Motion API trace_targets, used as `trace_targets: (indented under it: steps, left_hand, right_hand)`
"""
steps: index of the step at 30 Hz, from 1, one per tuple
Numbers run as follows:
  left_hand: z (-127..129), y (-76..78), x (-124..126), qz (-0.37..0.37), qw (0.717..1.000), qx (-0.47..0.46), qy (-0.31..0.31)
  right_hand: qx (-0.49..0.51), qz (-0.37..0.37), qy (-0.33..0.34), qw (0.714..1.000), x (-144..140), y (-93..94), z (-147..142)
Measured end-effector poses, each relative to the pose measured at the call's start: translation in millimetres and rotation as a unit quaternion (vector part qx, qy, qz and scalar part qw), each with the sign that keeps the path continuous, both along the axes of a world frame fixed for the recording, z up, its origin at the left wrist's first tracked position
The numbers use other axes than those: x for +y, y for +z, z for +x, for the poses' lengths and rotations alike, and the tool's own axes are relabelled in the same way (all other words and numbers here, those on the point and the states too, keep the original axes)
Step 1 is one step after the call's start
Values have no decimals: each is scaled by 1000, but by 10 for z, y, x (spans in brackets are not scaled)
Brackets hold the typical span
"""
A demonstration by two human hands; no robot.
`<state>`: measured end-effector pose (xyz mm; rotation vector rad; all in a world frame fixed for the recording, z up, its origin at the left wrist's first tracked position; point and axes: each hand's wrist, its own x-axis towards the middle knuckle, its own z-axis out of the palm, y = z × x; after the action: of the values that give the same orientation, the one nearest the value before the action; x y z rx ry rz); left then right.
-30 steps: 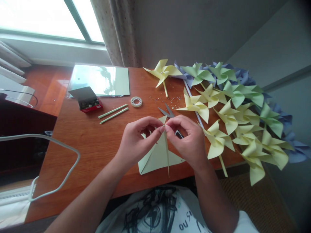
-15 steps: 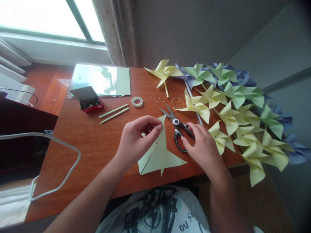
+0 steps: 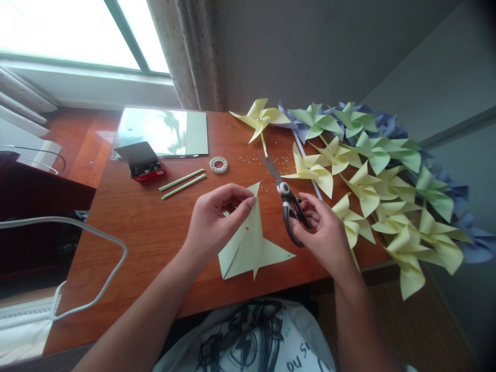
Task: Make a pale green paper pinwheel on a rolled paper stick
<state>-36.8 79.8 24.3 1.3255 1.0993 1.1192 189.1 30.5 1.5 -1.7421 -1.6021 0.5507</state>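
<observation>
Between thumb and fingertips, my left hand (image 3: pixel 222 209) pinches the upper corner of a pale green sheet of paper (image 3: pixel 248 250). The paper is cut into pointed flaps, with a small hole near its middle and another at its right tip. My right hand (image 3: pixel 323 222) is closed round the handles of black-and-white scissors (image 3: pixel 289 199). Their blades point away from me, nearly together, right of the paper and apart from it.
Finished paper pinwheels (image 3: pixel 366 186) crowd the table's right side. At the left are two green paper sticks (image 3: pixel 184 185), a tape roll (image 3: pixel 218 165), an open red box (image 3: pixel 145 168) of small metal pieces and a packet of paper sheets (image 3: pixel 197 132). Paper bits lie beyond the scissors.
My right hand has closed round the scissors and lifted them a little, and their blades have come nearer together. My left hand still pinches the paper corner.
</observation>
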Motion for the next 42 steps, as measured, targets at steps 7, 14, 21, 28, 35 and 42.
trace_targets:
  steps: [7, 14, 21, 28, 35, 42]
  left_hand:
    - [-7, 7, -12, -20, 1000, -11, -16]
    - [3, 22, -15, -3, 1000, -14, -5]
    - [4, 10, -21, 25, 999, 17, -12]
    - [10, 18, -18, 36, 999, 30, -12]
    - [9, 15, -16, 48, 998, 45, -13]
    - [1, 7, -10, 51, 997, 50, -16]
  right_hand:
    - [89, 0, 111, 990, -21, 208, -26]
    - [-44, 47, 107, 992, -32, 360, -121]
    - [-62, 61, 125, 988, -21, 364, -75]
    - [-64, 61, 128, 988, -24, 351, -51]
    - [-59, 58, 134, 987, -20, 343, -47]
    - [-47, 35, 122, 991, -21, 344, -102]
